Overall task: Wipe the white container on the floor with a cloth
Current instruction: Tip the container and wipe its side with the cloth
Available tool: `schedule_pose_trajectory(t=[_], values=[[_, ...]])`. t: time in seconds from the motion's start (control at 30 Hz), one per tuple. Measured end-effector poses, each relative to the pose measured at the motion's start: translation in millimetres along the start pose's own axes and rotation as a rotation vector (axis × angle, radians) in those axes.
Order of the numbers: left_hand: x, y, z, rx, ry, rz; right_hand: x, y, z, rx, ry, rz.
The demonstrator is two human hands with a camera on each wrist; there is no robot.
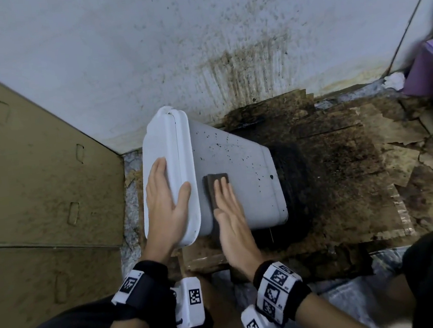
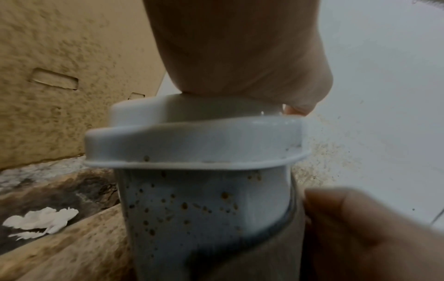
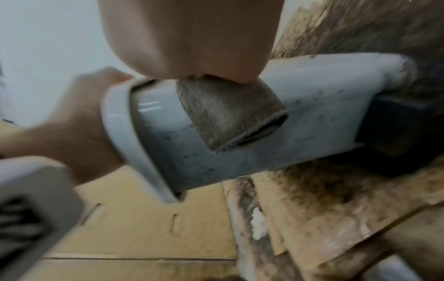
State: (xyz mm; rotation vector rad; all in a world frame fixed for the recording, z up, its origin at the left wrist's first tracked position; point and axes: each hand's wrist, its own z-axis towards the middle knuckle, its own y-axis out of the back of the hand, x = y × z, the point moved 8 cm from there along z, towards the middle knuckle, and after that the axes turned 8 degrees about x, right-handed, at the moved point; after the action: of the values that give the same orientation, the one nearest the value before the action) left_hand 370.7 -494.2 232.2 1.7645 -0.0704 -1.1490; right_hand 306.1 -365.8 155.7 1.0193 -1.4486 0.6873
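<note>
The white container (image 1: 237,167) lies tilted on its side on the floor, its upper face speckled with dark spots. Its lid (image 1: 165,142) faces left. My left hand (image 1: 166,201) lies flat on the lid with straight fingers, the thumb against the lid's rim. My right hand (image 1: 228,210) presses a dark folded cloth (image 1: 213,180) onto the container's side just right of the lid, fingers straight. In the right wrist view the cloth (image 3: 230,114) sits under my palm on the container (image 3: 324,114). The left wrist view shows my palm on the lid (image 2: 192,140).
A brown cardboard box (image 1: 37,169) stands at the left. The white wall (image 1: 196,32) behind is spattered brown. Soiled, torn cardboard (image 1: 358,175) covers the floor to the right. A dark object (image 1: 294,177) sits under the container's far end. A purple object (image 1: 432,69) is at the right edge.
</note>
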Motion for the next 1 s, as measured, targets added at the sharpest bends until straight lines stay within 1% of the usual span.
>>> schedule_pose_trajectory(t=[0.07, 0.13, 0.17, 0.2, 0.27, 0.3, 0.37, 0.43, 0.47, 0.53, 0.63, 0.7, 0.77, 0.83, 0.9, 1.0], values=[[4, 0, 0, 0.005, 0.011, 0.002, 8, -4, -2, 0.03, 0.069, -0.038], [3, 0, 0, 0.002, 0.009, 0.001, -6, 5, -4, 0.02, 0.117, -0.128], [2, 0, 0, 0.0, 0.002, 0.0, -22, 12, -4, 0.005, 0.098, -0.169], [1, 1, 0, -0.001, -0.003, -0.002, -41, 21, -3, -0.012, 0.045, -0.188], [2, 1, 0, 0.001, -0.006, -0.004, -76, 35, 1, -0.024, -0.089, -0.16], [3, 1, 0, 0.0, -0.007, -0.007, -84, 39, 3, -0.022, -0.125, -0.136], [4, 1, 1, -0.005, -0.003, -0.016, -83, 38, 8, -0.025, -0.159, -0.095], [5, 2, -1, -0.007, 0.004, -0.019, -66, 27, 10, -0.033, -0.191, -0.047], [5, 2, -1, -0.006, 0.001, -0.021, -53, 21, 11, -0.037, -0.182, -0.033], [5, 1, -1, -0.001, -0.005, -0.016, -26, 8, 13, -0.027, -0.116, -0.035], [8, 1, 0, -0.003, 0.002, -0.013, -10, 1, 10, -0.015, -0.053, -0.141], [8, 2, 1, -0.011, -0.004, -0.024, -7, 2, 6, -0.028, -0.019, -0.253], [5, 3, 1, -0.015, -0.016, -0.024, -4, 5, 4, -0.051, 0.047, -0.301], [5, 3, 1, -0.008, -0.007, -0.016, -6, 6, 7, -0.046, 0.093, -0.289], [6, 3, -1, -0.003, 0.009, -0.012, -13, 7, 9, -0.024, 0.098, -0.235], [11, 7, -2, 0.004, 0.012, -0.039, -31, 11, 13, -0.039, 0.092, -0.233]])
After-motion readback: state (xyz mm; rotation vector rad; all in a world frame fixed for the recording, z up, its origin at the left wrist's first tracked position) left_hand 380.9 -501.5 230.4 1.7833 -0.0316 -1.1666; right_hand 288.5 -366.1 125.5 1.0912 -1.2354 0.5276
